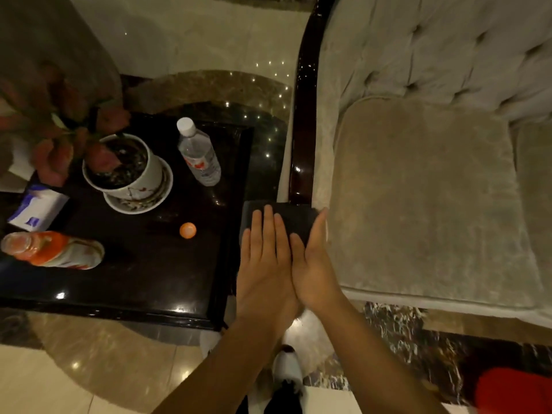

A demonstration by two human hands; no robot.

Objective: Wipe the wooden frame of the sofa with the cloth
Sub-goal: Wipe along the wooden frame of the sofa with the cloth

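A dark folded cloth (298,218) lies over the near end of the sofa's glossy dark wooden frame (304,121), which runs up along the sofa's left arm. My left hand (264,264) lies flat on top of the cloth, fingers straight and close together. My right hand (315,264) stands edge-on against the cloth's right side, next to the seat cushion (424,204). The two hands touch at the palms. The frame's end under the cloth is hidden.
A dark glossy side table (143,279) stands left of the sofa arm. It holds a potted plant (125,168), a water bottle (198,152), an orange bottle (53,249) lying down, an orange cap (188,230) and a tissue pack (35,209). Shiny marble floor (89,369) lies below.
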